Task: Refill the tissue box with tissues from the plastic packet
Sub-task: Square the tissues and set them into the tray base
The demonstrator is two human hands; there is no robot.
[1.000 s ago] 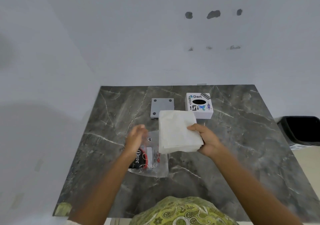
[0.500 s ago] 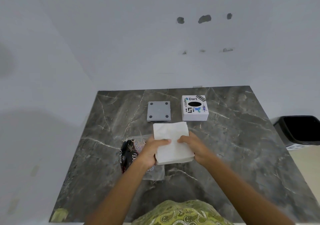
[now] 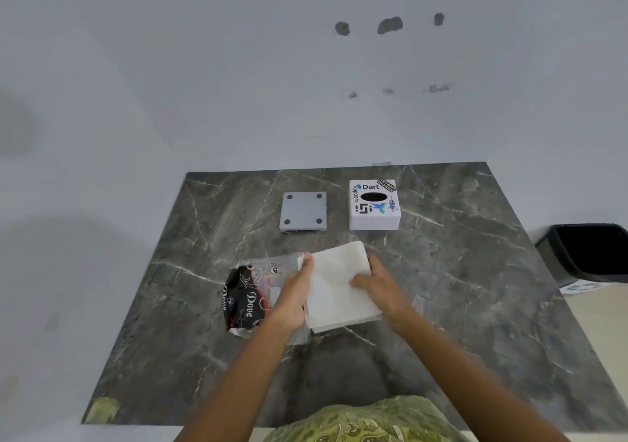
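We can't see under the tissues (image 3: 338, 288), so whether the stack rests on the table (image 3: 475, 288) or sits just above it, can't tell. Our left hand (image 3: 295, 300) covers the stack's left edge, fingers (image 3: 307, 265) held flat and close together along it, pressed against the side. Right hand (image 3: 380, 287) is clamped on the right edge, thumb on top, remaining fingers hidden behind and under the stack. So both hands hold the stack between them.

The stack's long axis runs away from us, tilted a bit, far end leaning left toward our left fingertips. Near corner sticks out past both wrists.

Plastic packet (image 3: 249, 297) lies just left of the left hand, partly under it; clear part hard to make out, print reads "Dove", crumpled black end nearest us.

Beyond the fingertips, well apart: tissue box (image 3: 373, 205), white w/ stickers, oval slot up, standing square. Just left of it, a grey plate (image 3: 303, 211) w/ four dark dots. A black bin (image 3: 591, 254) is cut off at right edge.
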